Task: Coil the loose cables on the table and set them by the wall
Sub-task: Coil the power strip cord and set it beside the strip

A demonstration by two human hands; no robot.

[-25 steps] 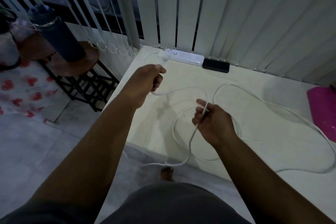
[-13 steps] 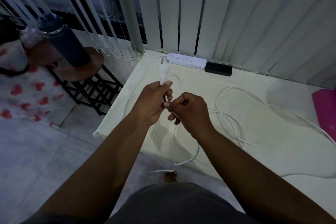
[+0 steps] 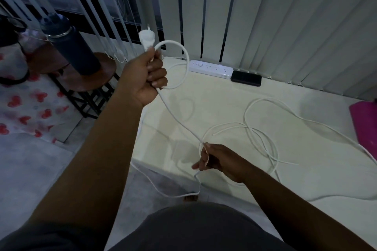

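Note:
A long white cable (image 3: 265, 106) lies in loose loops across the cream table (image 3: 224, 104). My left hand (image 3: 144, 79) is raised above the table's left corner, shut on the cable just below its white plug (image 3: 146, 40), with one small loop (image 3: 181, 63) held in the fist. From there the cable slopes down to my right hand (image 3: 216, 160), which pinches it near the table's front edge. Below that hand the cable droops off the edge toward the floor. A thinner white cable (image 3: 265, 149) lies tangled in the loops.
A white power strip (image 3: 211, 68) and a black power bank (image 3: 246, 77) lie against the vertical blinds (image 3: 285, 26) at the back. A pink object (image 3: 365, 124) sits at the right edge. Left of the table stands a round stool (image 3: 89, 79) with a dark bottle (image 3: 71, 45).
My hands met near the plug half a second ago, then parted. The left hand rose holding a fresh loop; the right slid down the cable toward the front edge.

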